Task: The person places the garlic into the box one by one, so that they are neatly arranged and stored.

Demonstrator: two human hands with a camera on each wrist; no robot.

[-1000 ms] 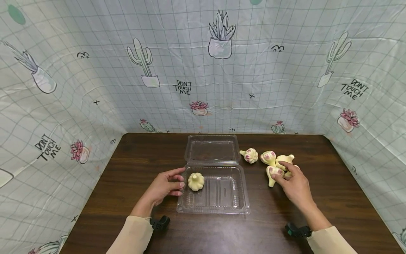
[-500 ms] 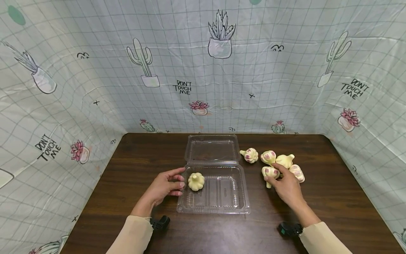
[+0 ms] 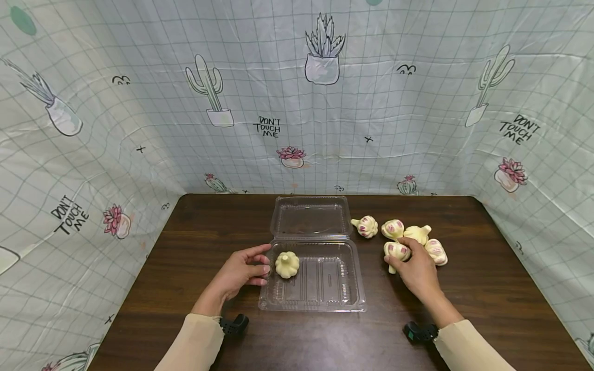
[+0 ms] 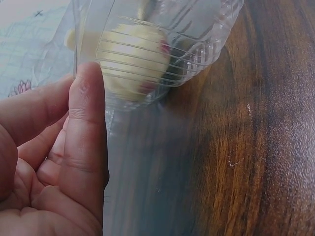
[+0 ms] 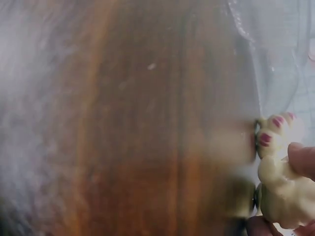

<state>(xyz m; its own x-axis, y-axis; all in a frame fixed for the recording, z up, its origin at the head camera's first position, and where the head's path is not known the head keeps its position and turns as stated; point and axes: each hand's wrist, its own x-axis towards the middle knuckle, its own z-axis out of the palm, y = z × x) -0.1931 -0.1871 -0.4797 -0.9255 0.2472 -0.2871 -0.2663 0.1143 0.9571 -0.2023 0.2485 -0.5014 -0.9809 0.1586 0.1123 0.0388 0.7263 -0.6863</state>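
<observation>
A clear plastic clamshell box (image 3: 313, 310) lies with its lid (image 3: 310, 219) folded back on the table. My left hand (image 3: 238, 272) pinches the box's left rim between thumb and fingers, which the left wrist view shows close up. Inside the box, near that rim, sits one pale garlic bulb (image 3: 286, 265), stem up. To the right of the box, my right hand (image 3: 419, 268) grips a purple-marked garlic bulb (image 3: 396, 251) with thumb and fingers, its stem pointing toward me. In the right wrist view, the thumb (image 5: 302, 160) touches this garlic bulb (image 5: 285, 196).
Several other garlic bulbs lie around the right hand: one beside the lid (image 3: 365, 226), a purple-marked bulb (image 3: 392, 228), a plain pale bulb (image 3: 417, 234) and another marked bulb (image 3: 436, 252). A patterned curtain (image 3: 297, 103) encloses the dark wooden table (image 3: 209, 221).
My right hand has moved left from the bulb cluster's right side, and the garlic bulb in its fingers has shifted slightly left. The left hand and box have stayed put.
</observation>
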